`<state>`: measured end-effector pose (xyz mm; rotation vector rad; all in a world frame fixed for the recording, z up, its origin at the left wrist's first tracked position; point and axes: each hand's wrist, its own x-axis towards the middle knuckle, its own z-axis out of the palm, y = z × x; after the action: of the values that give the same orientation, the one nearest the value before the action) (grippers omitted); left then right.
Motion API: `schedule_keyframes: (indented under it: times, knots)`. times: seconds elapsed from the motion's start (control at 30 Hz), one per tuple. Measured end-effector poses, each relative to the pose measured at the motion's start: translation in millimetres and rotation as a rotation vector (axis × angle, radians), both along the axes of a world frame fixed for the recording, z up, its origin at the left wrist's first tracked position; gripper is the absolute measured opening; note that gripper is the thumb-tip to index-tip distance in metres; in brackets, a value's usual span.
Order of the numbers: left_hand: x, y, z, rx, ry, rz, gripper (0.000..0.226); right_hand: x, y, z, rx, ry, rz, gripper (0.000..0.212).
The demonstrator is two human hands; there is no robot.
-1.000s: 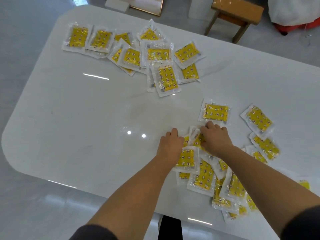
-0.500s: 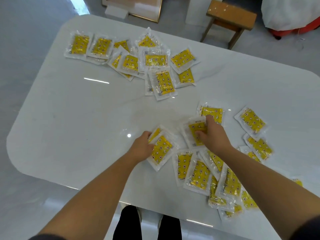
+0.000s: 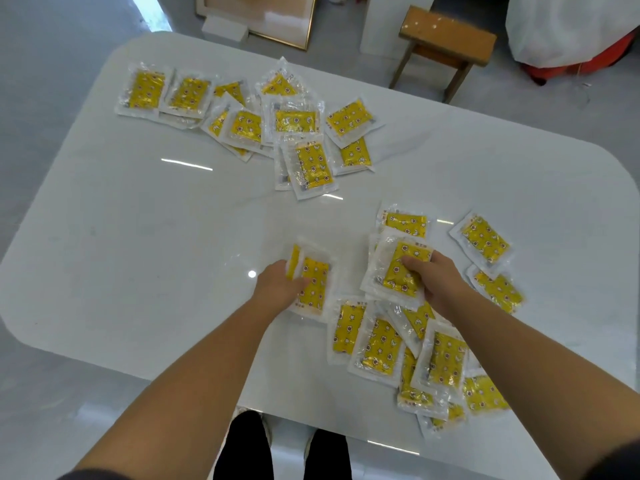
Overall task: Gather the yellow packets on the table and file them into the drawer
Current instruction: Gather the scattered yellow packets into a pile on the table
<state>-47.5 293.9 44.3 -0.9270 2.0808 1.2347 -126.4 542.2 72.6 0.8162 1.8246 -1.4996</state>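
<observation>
Yellow packets in clear plastic wrap lie in two groups on the white table (image 3: 138, 258). My left hand (image 3: 278, 285) grips a small stack of packets (image 3: 317, 284) near the table's middle, thumb on top. My right hand (image 3: 434, 282) holds another packet (image 3: 398, 268), thumb across its face, lifted slightly over the near pile (image 3: 436, 362) at the front right. The far pile (image 3: 249, 116) spreads across the back of the table. No drawer is in view.
A wooden stool (image 3: 446, 39) stands on the floor beyond the table's far edge, beside a framed panel (image 3: 256, 19) leaning at the back. White cloth over something red (image 3: 571, 36) sits at the top right. My feet show under the near edge.
Both hands have drawn packets out of the near pile. The left hand slid its stack to the left, away from the pile, and the right hand lifted a packet up and to the right.
</observation>
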Motion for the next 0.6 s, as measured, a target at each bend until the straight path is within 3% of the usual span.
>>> schedule_keyframes:
  times: [0.17, 0.33, 0.57, 0.6]
  knots:
    - [-19.8, 10.7, 21.1, 0.151, 0.087, 0.213, 0.020, -16.6, 10.2, 8.5, -0.086, -0.123, -0.107, 0.024]
    - [-68.8, 29.6, 36.5, 0.280, 0.125, 0.292, 0.018, -54.5, 13.7, 13.5, -0.075, -0.094, -0.156, 0.029]
    - [-168.0, 30.3, 24.7, 0.159, 0.145, 0.262, 0.025, -131.7, -15.0, 0.1, -0.010, -0.025, -0.205, 0.025]
    - [-182.3, 28.0, 21.5, 0.142, 0.158, 0.276, 0.034, -142.7, -20.7, -1.7, -0.007, -0.013, -0.219, 0.023]
